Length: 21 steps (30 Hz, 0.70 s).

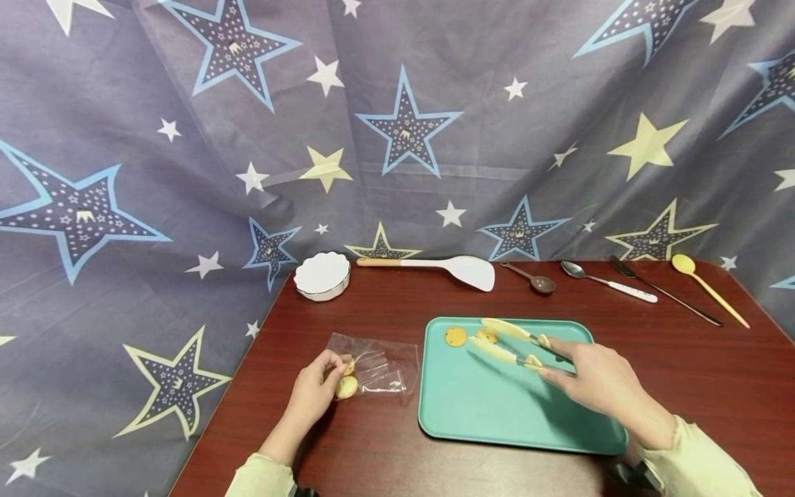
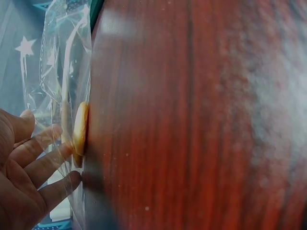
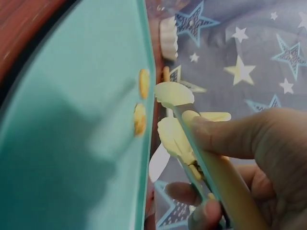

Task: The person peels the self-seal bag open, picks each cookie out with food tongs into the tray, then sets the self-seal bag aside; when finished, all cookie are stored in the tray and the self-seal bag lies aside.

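Observation:
My left hand [image 1: 319, 383] pinches the near-left end of a clear plastic bag [image 1: 404, 355] lying on the table. Small round yellow cookies [image 1: 346, 388] are at that end, by the fingertips; in the left wrist view, plastic film covers part of the fingers. My right hand [image 1: 599, 376] grips a pair of tongs [image 3: 230, 191] with pale yellow scalloped tips. The tips are spread apart above a green tray [image 1: 509, 407], with nothing visible between them. Near them on the tray lies a browned cookie [image 1: 487, 335], and a flatter round cookie [image 1: 455, 337] is left of it.
A white fluted dish [image 1: 322, 276] stands at the back left. Along the back edge lie a white spatula [image 1: 468, 271], a brown measuring spoon [image 1: 542, 284], a metal spoon [image 1: 574, 270], a dark slim spreader [image 1: 667, 298] and a yellow spoon [image 1: 683, 264]. A star-patterned curtain [image 1: 472, 138] hangs behind.

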Motion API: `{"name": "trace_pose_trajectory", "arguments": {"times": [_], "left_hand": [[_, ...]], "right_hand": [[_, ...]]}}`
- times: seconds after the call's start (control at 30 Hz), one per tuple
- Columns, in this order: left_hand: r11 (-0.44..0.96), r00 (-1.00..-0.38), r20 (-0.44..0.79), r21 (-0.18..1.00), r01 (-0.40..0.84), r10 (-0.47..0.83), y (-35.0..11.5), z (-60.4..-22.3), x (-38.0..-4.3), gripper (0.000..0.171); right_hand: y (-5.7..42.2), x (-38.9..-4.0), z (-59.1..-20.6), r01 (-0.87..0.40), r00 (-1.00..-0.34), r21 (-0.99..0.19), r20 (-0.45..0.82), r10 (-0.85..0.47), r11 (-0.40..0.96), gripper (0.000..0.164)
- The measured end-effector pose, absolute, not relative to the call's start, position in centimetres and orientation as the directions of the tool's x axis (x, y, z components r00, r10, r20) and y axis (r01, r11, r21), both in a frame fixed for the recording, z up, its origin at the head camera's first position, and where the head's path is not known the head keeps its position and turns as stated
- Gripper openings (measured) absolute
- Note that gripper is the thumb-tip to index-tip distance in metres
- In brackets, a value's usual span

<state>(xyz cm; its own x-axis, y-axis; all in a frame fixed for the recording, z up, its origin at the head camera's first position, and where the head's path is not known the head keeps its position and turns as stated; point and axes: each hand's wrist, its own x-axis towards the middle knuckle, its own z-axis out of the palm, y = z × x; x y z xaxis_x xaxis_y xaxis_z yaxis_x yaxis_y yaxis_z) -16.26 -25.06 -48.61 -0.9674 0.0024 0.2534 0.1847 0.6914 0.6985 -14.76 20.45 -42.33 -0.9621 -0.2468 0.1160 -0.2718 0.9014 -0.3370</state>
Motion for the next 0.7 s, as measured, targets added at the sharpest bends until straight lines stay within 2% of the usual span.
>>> {"name": "trace_pose_trajectory", "arguments": {"times": [0.2,0.37,0.7], "left_hand": [[0.673,-0.969,0.245,0.716,0.188,0.011,-25.0,-48.5,-16.2,0.018],[0.668,-0.968,0.249,0.719,0.193,0.011,-25.2,-48.7,-16.3,0.017],[0.662,-0.971,0.239,0.73,0.173,-0.009,-25.1,-48.5,-16.1,0.018]], "right_hand": [[18.0,-14.5,-41.5,-0.405,-0.912,-0.362,0.226,-0.343,0.839,0.053],[15.6,-14.6,-41.6,-0.521,-0.848,-0.331,0.305,-0.433,0.786,0.043],[12.0,-15.2,-43.1,-0.618,-0.782,-0.258,0.296,-0.548,0.743,0.042]]}}
